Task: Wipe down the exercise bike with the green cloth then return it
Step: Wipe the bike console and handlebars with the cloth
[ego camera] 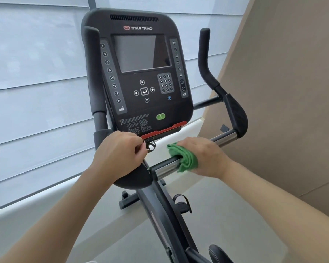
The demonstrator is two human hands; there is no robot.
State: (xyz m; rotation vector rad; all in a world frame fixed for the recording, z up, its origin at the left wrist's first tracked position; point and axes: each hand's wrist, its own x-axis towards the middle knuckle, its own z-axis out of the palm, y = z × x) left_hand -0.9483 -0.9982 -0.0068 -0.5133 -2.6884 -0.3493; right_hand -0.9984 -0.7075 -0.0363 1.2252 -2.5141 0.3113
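Observation:
A black exercise bike fills the middle of the view, its console [139, 73] dark and facing me. Below the console runs a chrome handlebar bar [165, 168] that slopes up to the right. My right hand [207, 158] wraps the bunched green cloth [184, 158] around this bar, pressed against the metal. My left hand [120, 150] grips the left handlebar section just under the console's red lower edge, fingers curled closed around it.
White window blinds [36, 73] stand behind and to the left of the bike. A beige wall [283, 92] rises on the right. Black upright handles [204, 54] flank the console. A pedal [181, 203] and the bike frame [160, 215] sit below, over grey floor.

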